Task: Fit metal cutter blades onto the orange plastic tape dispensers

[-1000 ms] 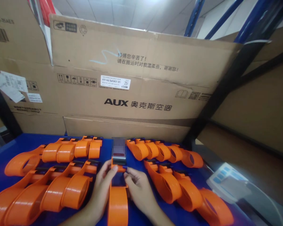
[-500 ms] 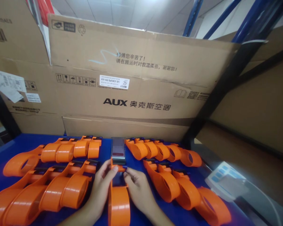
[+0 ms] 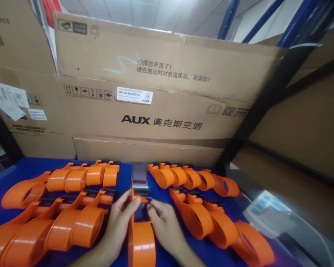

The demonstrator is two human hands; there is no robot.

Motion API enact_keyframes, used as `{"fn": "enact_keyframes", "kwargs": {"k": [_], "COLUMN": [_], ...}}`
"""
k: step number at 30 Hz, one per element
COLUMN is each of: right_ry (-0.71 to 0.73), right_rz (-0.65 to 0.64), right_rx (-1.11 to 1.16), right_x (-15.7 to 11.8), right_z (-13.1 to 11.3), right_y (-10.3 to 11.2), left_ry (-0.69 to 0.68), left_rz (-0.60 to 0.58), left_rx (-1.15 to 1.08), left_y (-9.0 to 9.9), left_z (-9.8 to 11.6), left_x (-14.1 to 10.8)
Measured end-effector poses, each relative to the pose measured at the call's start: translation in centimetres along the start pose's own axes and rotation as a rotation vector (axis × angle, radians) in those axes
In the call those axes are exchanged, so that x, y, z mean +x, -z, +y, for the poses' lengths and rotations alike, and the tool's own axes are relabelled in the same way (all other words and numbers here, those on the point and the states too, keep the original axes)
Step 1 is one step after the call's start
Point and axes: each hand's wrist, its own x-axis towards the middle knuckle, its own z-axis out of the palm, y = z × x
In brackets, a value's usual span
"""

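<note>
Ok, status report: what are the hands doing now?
Left hand gripping curled orange plastic strap. Right hand at its small dark-blue side tip. Looped orange plastic straps flank both sides.

AUX carton (image 3: 183, 100) at back | white label (image 3: 134, 95) on carton | pale device (image 3: 267, 218), right

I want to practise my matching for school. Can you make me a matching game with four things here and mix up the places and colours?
Column one:
1. cardboard
2. table
3. left hand
4. right hand

Column two:
A. on the right side of the middle orange strap
B. brown, with AUX printed on it
C. on the left side of the middle orange strap
D. blue

Right pairs: 1-B, 2-D, 3-C, 4-A
</note>
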Motion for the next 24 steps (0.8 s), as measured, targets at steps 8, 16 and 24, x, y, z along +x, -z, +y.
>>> {"fn": "enact_keyframes", "kwargs": {"k": [8, 16, 24], "right_ry": [-0.002, 0.018, 0.034], "right_rz": [0.015, 0.01, 0.053], "right_rx": [0.01, 0.009, -0.042], "right_x": [-0.29, -0.44, -0.09], "right_z": [-0.35, -0.53, -0.55], "right_y": [-0.05, -0.11, 0.05], "left_ry": [0.0, 0.007, -0.055], "left_rz": [0.001, 0.043, 0.015], "left_rx": [0.024, 0.009, 0.095], "left_y": [-0.16, 0.26, 0.07], "left_z": [0.23, -0.4, -0.04], "left_x": [-0.12, 0.19, 0.26]}}
